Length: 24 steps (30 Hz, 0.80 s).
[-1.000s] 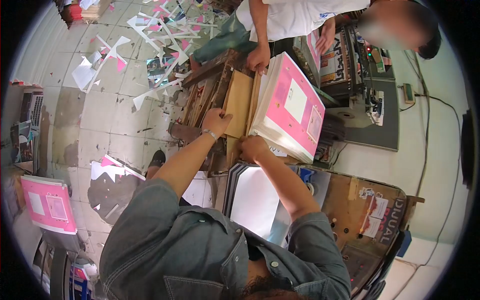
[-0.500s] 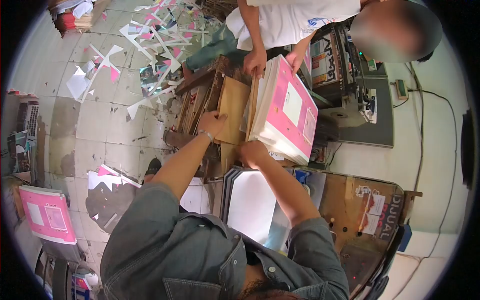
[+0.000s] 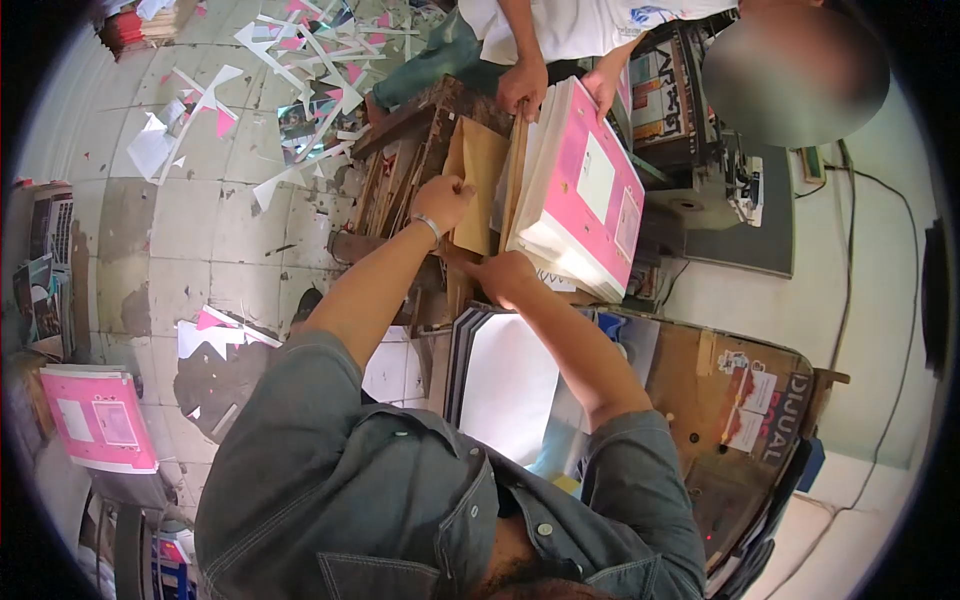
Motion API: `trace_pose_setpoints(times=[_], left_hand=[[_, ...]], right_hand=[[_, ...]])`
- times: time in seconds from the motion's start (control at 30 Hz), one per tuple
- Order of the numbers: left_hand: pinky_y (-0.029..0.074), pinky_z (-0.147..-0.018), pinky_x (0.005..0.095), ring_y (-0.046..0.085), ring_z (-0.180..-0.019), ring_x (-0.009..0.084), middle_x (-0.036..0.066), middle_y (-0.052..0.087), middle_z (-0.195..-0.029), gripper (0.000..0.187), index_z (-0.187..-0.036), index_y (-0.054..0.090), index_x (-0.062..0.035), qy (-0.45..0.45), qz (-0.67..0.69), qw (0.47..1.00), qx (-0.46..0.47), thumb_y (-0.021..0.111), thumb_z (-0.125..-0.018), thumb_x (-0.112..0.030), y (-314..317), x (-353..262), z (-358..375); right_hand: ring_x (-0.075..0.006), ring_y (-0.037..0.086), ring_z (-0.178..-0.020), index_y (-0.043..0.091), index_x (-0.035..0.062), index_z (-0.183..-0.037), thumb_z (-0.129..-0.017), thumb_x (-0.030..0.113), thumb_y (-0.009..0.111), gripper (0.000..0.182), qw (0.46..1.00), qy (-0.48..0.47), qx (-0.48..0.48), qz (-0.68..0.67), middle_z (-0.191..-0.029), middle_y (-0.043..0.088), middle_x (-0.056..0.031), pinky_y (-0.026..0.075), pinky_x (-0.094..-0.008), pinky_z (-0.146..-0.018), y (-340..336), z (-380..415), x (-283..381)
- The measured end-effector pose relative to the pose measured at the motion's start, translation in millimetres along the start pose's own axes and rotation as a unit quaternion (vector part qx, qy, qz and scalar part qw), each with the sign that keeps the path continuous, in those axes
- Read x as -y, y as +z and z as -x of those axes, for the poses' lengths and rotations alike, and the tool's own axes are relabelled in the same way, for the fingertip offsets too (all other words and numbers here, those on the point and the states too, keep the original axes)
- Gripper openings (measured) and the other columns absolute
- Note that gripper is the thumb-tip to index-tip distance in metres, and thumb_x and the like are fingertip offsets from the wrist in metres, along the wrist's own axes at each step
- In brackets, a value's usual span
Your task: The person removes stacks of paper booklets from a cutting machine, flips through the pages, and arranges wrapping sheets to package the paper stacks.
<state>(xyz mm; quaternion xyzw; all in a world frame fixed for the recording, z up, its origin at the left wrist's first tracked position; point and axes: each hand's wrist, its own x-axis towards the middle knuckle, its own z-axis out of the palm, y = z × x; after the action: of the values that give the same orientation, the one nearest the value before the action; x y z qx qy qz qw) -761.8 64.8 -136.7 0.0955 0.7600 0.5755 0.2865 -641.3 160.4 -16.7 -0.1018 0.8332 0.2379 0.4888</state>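
Observation:
A thick stack of pink-covered printed sheets (image 3: 595,195) leans tilted beside brown boards (image 3: 518,170). My left hand (image 3: 443,202) is closed at the left edge of a brown cardboard sheet (image 3: 478,170), gripping it. Below that sheet, my right hand (image 3: 503,277) is near the lower corner of the stack, its index finger stretched to the left and touching the cardboard's lower part. Another person's two hands (image 3: 524,88) hold the top of the boards and the stack.
White and pink paper scraps (image 3: 300,85) litter the tiled floor. White sheets (image 3: 508,375) lie in front of me, next to a wooden board with stickers (image 3: 735,400). Another pink stack (image 3: 100,420) stands at the left. A machine (image 3: 690,180) is at the upper right.
My right hand has left the stack's lower edge and moved slightly left, its index finger now extended. My left hand has shifted up and right along the cardboard. The view has shifted a little.

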Motion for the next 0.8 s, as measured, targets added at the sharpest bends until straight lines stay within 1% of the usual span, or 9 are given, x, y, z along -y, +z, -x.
trace_pose_setpoints(times=[0.07, 0.1, 0.2, 0.3, 0.4, 0.5, 0.6, 0.7, 0.8], left_hand=[[0.054, -0.088, 0.0496, 0.069, -0.095, 0.0417, 0.023, 0.072, -0.100, 0.036, -0.096, 0.073, -0.0029, -0.005, 0.004, 1.000, -0.007, 0.067, -0.095, -0.038, -0.9, -6.9, 5.2], [0.055, -0.086, 0.0506, 0.069, -0.093, 0.0426, 0.023, 0.072, -0.096, 0.035, -0.096, 0.072, -0.0028, -0.007, 0.007, 1.000, -0.011, 0.066, -0.095, -0.038, -0.4, -10.1, 4.6], [0.053, -0.080, 0.0499, 0.069, -0.088, 0.0412, 0.024, 0.071, -0.091, 0.039, -0.090, 0.069, -0.0008, 0.041, 0.032, 0.997, -0.057, 0.065, -0.097, -0.039, 12.9, -10.5, 2.9], [0.053, -0.079, 0.0503, 0.068, -0.087, 0.0425, 0.025, 0.070, -0.092, 0.038, -0.090, 0.069, -0.0010, 0.051, 0.035, 0.996, -0.062, 0.066, -0.096, -0.039, 13.4, -16.3, 0.9], [0.052, -0.078, 0.0510, 0.068, -0.086, 0.0430, 0.025, 0.070, -0.091, 0.038, -0.089, 0.069, -0.0012, 0.075, 0.017, 0.992, -0.099, 0.066, -0.096, -0.039, 0.9, -14.1, -8.7], [0.052, -0.076, 0.0514, 0.068, -0.085, 0.0428, 0.025, 0.070, -0.089, 0.040, -0.089, 0.068, -0.0001, 0.099, 0.021, 0.988, -0.116, 0.066, -0.095, -0.039, -16.6, -13.8, -18.5], [0.052, -0.075, 0.0494, 0.069, -0.083, 0.0405, 0.022, 0.071, -0.088, 0.040, -0.092, 0.069, 0.0007, 0.059, 0.034, 0.990, -0.125, 0.066, -0.095, -0.039, -41.9, -15.2, -24.6], [0.052, -0.074, 0.0462, 0.070, -0.079, 0.0365, 0.020, 0.072, -0.085, 0.040, -0.096, 0.071, 0.0002, 0.017, 0.070, 0.992, -0.101, 0.068, -0.093, -0.040, -67.1, -7.3, -28.0], [0.053, -0.072, 0.0435, 0.070, -0.074, 0.0333, 0.018, 0.072, -0.082, 0.041, -0.098, 0.073, 0.0000, 0.031, 0.082, 0.987, -0.131, 0.069, -0.092, -0.040, -81.9, 5.2, -35.1]], right_hand=[[-0.0303, 0.075, -0.103, 0.041, 0.0347, -0.158, -0.098, 0.016, 0.057, 0.065, 0.999, -0.016, 0.032, 0.033, -0.116, 0.075, -0.0093, 0.060, -0.0433, -0.082, 6.4, -12.3, 0.6], [-0.0304, 0.076, -0.100, 0.031, 0.0421, -0.162, -0.099, 0.014, 0.056, 0.073, 0.998, -0.020, 0.032, 0.049, -0.115, 0.075, -0.0101, 0.060, -0.0431, -0.080, 2.1, -9.5, 1.9], [-0.0304, 0.076, -0.097, 0.024, 0.0502, -0.162, -0.099, 0.013, 0.056, 0.080, 0.997, -0.025, 0.048, 0.055, -0.114, 0.075, -0.0110, 0.060, -0.0424, -0.078, -2.7, -14.6, 8.1], [-0.0300, 0.076, -0.097, 0.021, 0.0553, -0.161, -0.098, 0.012, 0.055, 0.083, 0.998, -0.012, 0.062, 0.029, -0.113, 0.075, -0.0116, 0.061, -0.0420, -0.079, -11.0, -11.1, 10.3], [-0.0305, 0.076, -0.095, 0.019, 0.0550, -0.161, -0.098, 0.011, 0.055, 0.085, 0.999, -0.020, 0.036, 0.033, -0.108, 0.076, -0.0109, 0.061, -0.0421, -0.078, -12.0, -6.9, 8.7], [-0.0308, 0.076, -0.097, 0.020, 0.0547, -0.161, -0.099, 0.010, 0.053, 0.084, 0.999, -0.018, 0.038, 0.023, -0.113, 0.074, -0.0115, 0.061, -0.0423, -0.079, -8.5, -7.7, 8.3], [-0.0312, 0.075, -0.101, 0.020, 0.0545, -0.161, -0.099, 0.011, 0.051, 0.082, 0.998, -0.022, 0.052, 0.038, -0.123, 0.070, -0.0126, 0.061, -0.0422, -0.081, -1.5, -11.9, 6.8], [-0.0289, 0.076, -0.100, 0.027, 0.0564, -0.158, -0.101, 0.015, 0.050, 0.075, 0.998, -0.030, 0.005, 0.051, -0.112, 0.075, -0.0104, 0.061, -0.0426, -0.078, 10.1, -12.7, 3.6], [-0.0297, 0.075, -0.101, 0.025, 0.0571, -0.159, -0.101, 0.016, 0.050, 0.075, 0.999, -0.030, 0.020, 0.039, -0.117, 0.073, -0.0108, 0.060, -0.0439, -0.081, 5.7, -8.9, 1.6]])
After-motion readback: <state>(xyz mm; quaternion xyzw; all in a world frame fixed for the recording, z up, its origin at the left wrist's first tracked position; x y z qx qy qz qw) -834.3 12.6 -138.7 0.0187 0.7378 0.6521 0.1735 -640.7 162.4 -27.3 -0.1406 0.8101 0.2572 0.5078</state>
